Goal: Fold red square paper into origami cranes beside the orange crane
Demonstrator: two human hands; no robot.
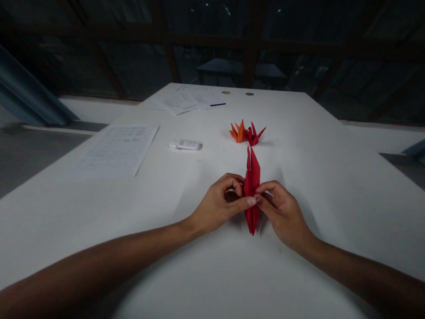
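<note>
A red piece of folded origami paper (pixel 253 173) stands lengthwise between my two hands, long and narrow with pointed ends. My left hand (pixel 226 197) grips it from the left, thumb across its near face and fingers curled behind. From the right, my right hand (pixel 282 208) pinches its edge between thumb and fingertips. Both thumbs meet near the paper's middle. Just beyond its far tip sit two finished paper cranes, an orange crane (pixel 238 133) and a red crane (pixel 255 135), side by side and seemingly touching.
On the white table (pixel 199 274), a white glue-like bottle or tube (pixel 185 145) lies left of the cranes. A printed sheet (pixel 116 148) is at the left; more papers (pixel 181 101) with a dark pen (pixel 218 104) lie farther back. Two round grommets (pixel 226 92) are near the far edge, before dark windows.
</note>
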